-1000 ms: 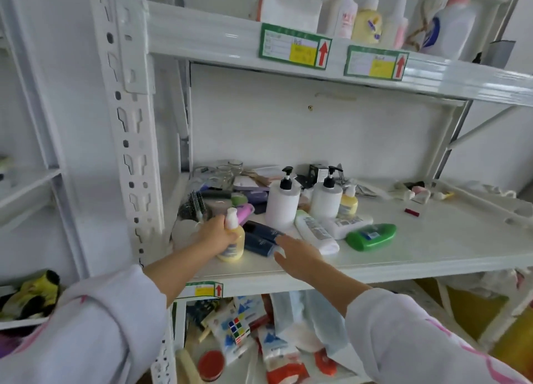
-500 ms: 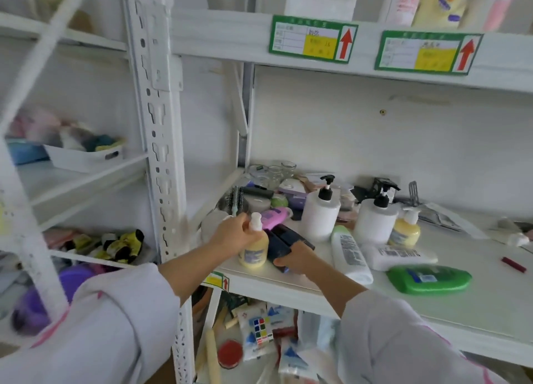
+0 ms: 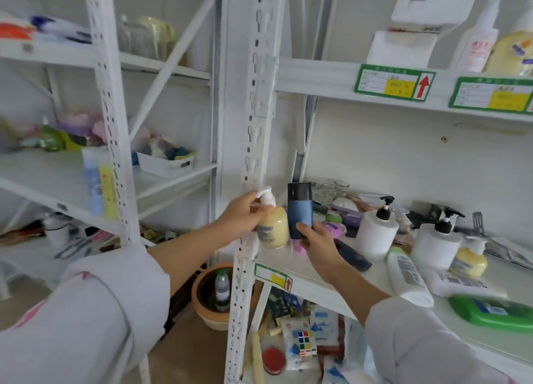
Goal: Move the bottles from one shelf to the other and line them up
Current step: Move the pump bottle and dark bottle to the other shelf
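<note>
At the shelf's (image 3: 323,271) left front corner, the left hand (image 3: 240,217) is gripping one yellow pump bottle (image 3: 274,229) upright, pump on top. Beside it, the right hand (image 3: 318,246) is clasping one blue bottle (image 3: 300,210), also standing upright.

Glossy plastic yellow bottle (image 3: 272,227); painted metal upright (image 3: 253,123).

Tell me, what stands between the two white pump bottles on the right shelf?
Nothing stands between the nearer white pump bottle and the farther one; the head view shows only background clutter there.
</note>
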